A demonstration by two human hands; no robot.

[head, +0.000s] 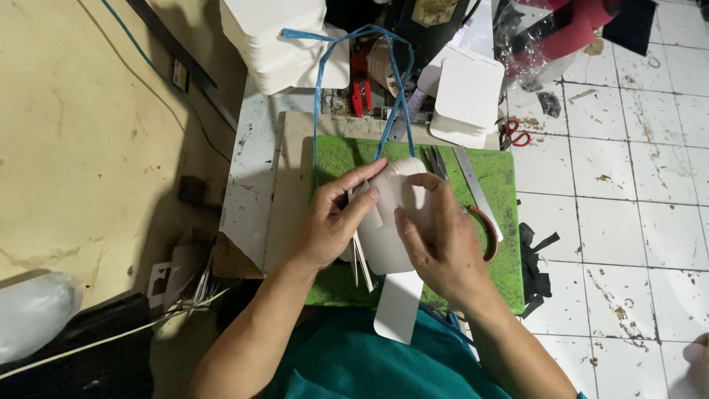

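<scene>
Holding white card stack (pixel 391 229) lengthwise, away.

matt white card pieces (pixel 391 222), rough green mat (pixel 493 177)

Your bench (pixel 251 170) is white and scuffed, with a green mat (pixel 495 177) on a pale board. On the mat lie a metal ruler (pixel 473 185) and a brown curved band (pixel 489 230). Two stacks of white cards (pixel 469 96) sit at the back, with red scissors (pixel 517 134) on the floor (pixel 628 222) beside.
</scene>
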